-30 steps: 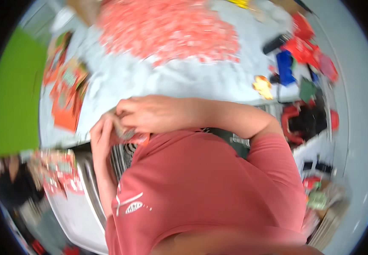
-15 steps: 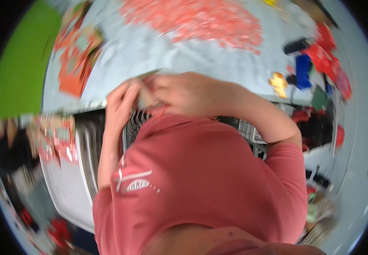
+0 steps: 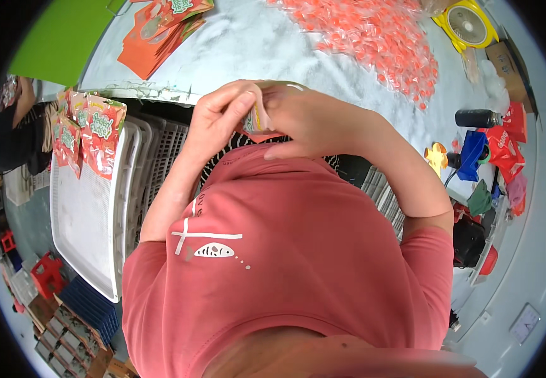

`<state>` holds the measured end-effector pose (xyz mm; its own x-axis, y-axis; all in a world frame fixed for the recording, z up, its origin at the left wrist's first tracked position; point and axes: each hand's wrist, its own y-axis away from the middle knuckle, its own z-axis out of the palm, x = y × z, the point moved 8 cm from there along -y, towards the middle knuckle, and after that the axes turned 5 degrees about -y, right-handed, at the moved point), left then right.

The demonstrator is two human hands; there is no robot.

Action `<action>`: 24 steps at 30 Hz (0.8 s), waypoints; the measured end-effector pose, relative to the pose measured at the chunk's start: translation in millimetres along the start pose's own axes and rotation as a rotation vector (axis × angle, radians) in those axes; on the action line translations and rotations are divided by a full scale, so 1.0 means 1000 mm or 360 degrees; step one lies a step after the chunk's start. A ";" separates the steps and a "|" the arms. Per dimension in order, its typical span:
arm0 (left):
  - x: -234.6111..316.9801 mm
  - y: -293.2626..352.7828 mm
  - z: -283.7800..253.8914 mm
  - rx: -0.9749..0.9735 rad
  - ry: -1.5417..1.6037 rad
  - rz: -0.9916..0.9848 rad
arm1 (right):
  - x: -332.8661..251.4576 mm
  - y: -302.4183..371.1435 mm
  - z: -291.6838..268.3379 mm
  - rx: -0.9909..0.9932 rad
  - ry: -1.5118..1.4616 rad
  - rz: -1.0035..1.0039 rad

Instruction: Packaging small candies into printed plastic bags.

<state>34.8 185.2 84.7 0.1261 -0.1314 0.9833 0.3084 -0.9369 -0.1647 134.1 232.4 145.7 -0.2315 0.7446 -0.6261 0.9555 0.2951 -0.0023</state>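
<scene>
Close to my chest, at the table's near edge, my left hand (image 3: 222, 120) pinches a small printed pouch (image 3: 259, 121) between thumb and fingers. From the other side my right hand (image 3: 314, 120) closes on the same pouch, its fingertips partly hidden. Only a pale, reddish strip of the pouch shows between the hands. Beyond them, a wide heap of small red, clear-wrapped sweets (image 3: 374, 41) covers part of the pale blue cloth (image 3: 241, 47). A stack of flat red pouches (image 3: 159, 38) lies on the cloth at the far left.
Filled red pouches (image 3: 99, 132) rest on stacked white plastic trays (image 3: 84, 214) at my left. On the right are a yellow fan (image 3: 467, 26), a black bottle (image 3: 478, 118), a blue object (image 3: 471, 154) and red bags (image 3: 505, 151). Another person (image 3: 17, 135) is at the far left.
The view has swung, so the sweets and pouch stack appear shifted, and the blur has cleared. Both hands stay together at the pouch near my chest.
</scene>
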 end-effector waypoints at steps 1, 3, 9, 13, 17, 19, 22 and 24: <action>-0.013 0.003 -0.005 0.0031 0.0072 -0.0134 | 0.008 0.004 -0.007 -0.0029 -0.0113 0.0327; -0.022 0.009 -0.016 0.0202 0.0077 -0.0187 | 0.012 0.015 -0.005 -0.0088 -0.0219 0.0632; 0.009 0.004 -0.007 0.0198 -0.0097 0.0160 | 0.014 0.049 -0.032 0.1001 0.0145 0.0309; -0.017 0.009 -0.013 0.0152 0.0195 -0.0168 | 0.044 0.055 -0.012 0.0742 0.0054 0.0514; -0.028 0.008 -0.021 0.0322 0.0079 -0.0228 | 0.043 0.059 -0.020 0.1026 -0.0277 0.0546; -0.021 0.007 0.000 0.0159 0.0222 -0.0340 | 0.049 0.063 -0.019 0.1100 -0.0453 0.0664; -0.021 0.000 0.007 0.0207 0.0225 -0.0344 | 0.054 0.066 -0.019 0.1137 -0.0386 0.0615; -0.021 -0.005 0.010 0.0183 0.0231 -0.0187 | 0.057 0.068 -0.015 0.1133 -0.0403 0.0475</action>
<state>40.1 196.2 64.5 -0.0516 -0.0762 0.9958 0.4196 -0.9065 -0.0476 183.2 304.1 121.3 0.0182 0.5486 -0.8359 0.8775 -0.4095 -0.2496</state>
